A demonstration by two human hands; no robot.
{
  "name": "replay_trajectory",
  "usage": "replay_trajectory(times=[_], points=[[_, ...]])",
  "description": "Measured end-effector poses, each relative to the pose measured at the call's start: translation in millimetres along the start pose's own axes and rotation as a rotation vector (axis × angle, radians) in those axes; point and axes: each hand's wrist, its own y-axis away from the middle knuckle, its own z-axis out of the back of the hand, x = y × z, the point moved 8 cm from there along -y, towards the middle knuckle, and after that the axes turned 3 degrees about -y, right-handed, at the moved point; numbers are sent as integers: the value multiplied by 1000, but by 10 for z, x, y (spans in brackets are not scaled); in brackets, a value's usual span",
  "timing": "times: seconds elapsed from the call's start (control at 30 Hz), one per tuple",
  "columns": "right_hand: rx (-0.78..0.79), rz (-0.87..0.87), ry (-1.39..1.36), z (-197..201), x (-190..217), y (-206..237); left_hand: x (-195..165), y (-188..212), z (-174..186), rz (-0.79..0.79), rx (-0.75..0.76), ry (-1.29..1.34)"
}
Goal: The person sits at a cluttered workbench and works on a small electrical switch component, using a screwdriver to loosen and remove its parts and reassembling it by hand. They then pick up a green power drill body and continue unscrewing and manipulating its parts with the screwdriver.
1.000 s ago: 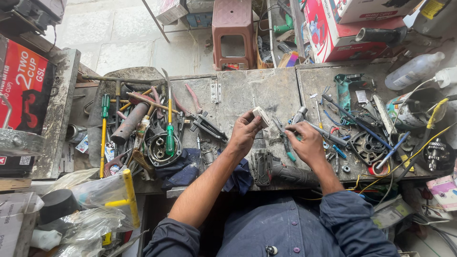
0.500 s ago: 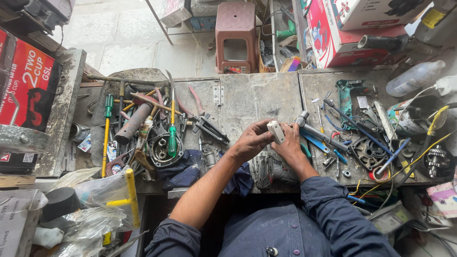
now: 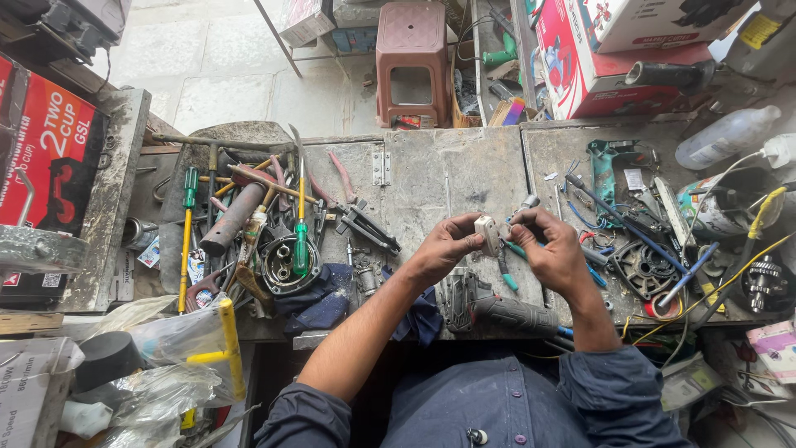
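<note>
While both hands (image 3: 506, 245) pinch small white part (image 3: 487, 233); workbench (image 3: 448, 174) cluttered.

small pale part (image 3: 487, 233): half covered by fingers of left hand (image 3: 444, 249) and right hand (image 3: 554, 253), kind unclear | power tool (image 3: 497, 311): front hidden under wrists | red box (image 3: 46, 158): cut by left edge

Screwdrivers (image 3: 300, 241) lie left of the power tool (image 3: 497, 309) on the workbench (image 3: 448, 170).
</note>
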Motion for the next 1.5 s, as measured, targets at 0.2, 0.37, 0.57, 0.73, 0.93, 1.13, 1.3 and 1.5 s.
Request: replay_trajectory(times=[0.2,0.37,0.57,0.73,0.93,1.13,1.3,1.5], points=[[31,85,157,-115,342,29,-40,0,-11,22,-47,-84],[35,115,294,-106,474,47,-94,57,-117,17,33,-116],[59,144,377,-81,508,86,-116,25,-173,13,37,-145],[46,53,312,-66,379,84,-107,53,-183,19,43,-236],[-7,27,159,-109,130,91,-91,38,-160,34,22,-180],[-20,-131,-291,-169,-531,-3,-76,38,-66,13,5,-76],[-169,-196,-206,-133,-924,-143,-125,-22,102,-103,-40,202],[-59,20,522,-522,-819,-243,-105,-36,177,-169,-36,249]])
